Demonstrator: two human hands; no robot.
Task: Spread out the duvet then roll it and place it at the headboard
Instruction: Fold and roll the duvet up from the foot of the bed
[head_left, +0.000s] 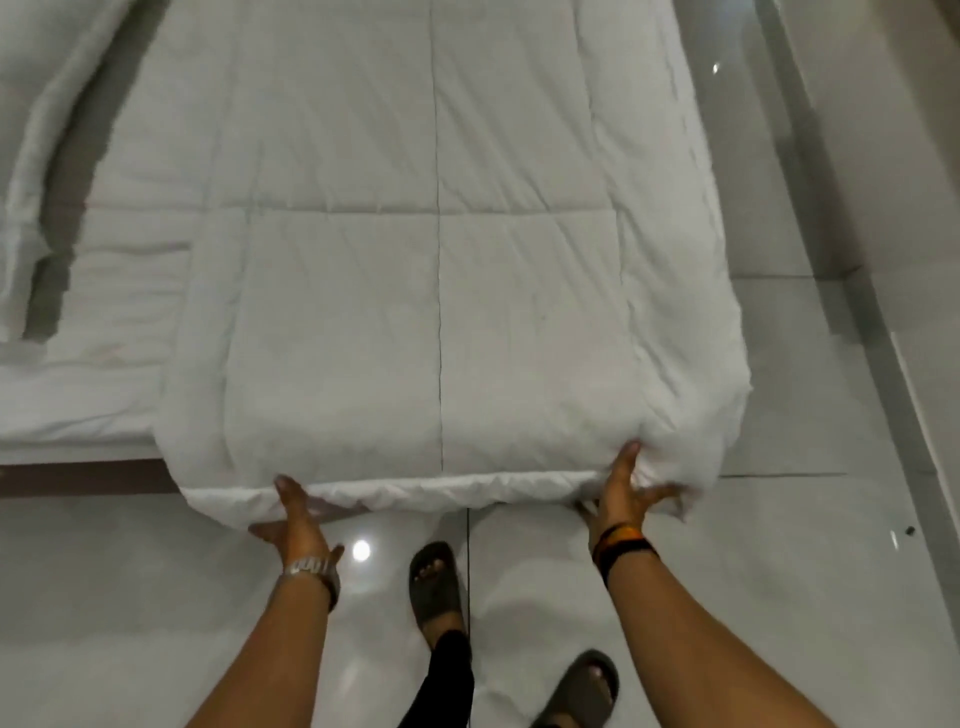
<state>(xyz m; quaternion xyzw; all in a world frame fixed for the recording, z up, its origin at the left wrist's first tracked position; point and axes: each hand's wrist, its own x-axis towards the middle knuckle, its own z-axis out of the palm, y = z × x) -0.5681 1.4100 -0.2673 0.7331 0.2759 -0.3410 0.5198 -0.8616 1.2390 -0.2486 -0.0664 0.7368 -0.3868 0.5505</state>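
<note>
A white quilted duvet (405, 270) lies lengthwise along the right part of the bed, folded into a long strip that runs away from me. Its near end hangs over the foot of the bed. My left hand (298, 522), with a metal watch on the wrist, grips the near edge from below, thumb on top. My right hand (623, 493), with dark and orange bands on the wrist, grips the near right corner, where the fabric bunches. The headboard is out of view.
The mattress with its white sheet (104, 343) shows to the left of the duvet, and more white bedding (31, 171) lies at the far left. Glossy pale floor tiles (810, 519) surround the bed foot. My feet in dark sandals (434, 582) stand close to the bed.
</note>
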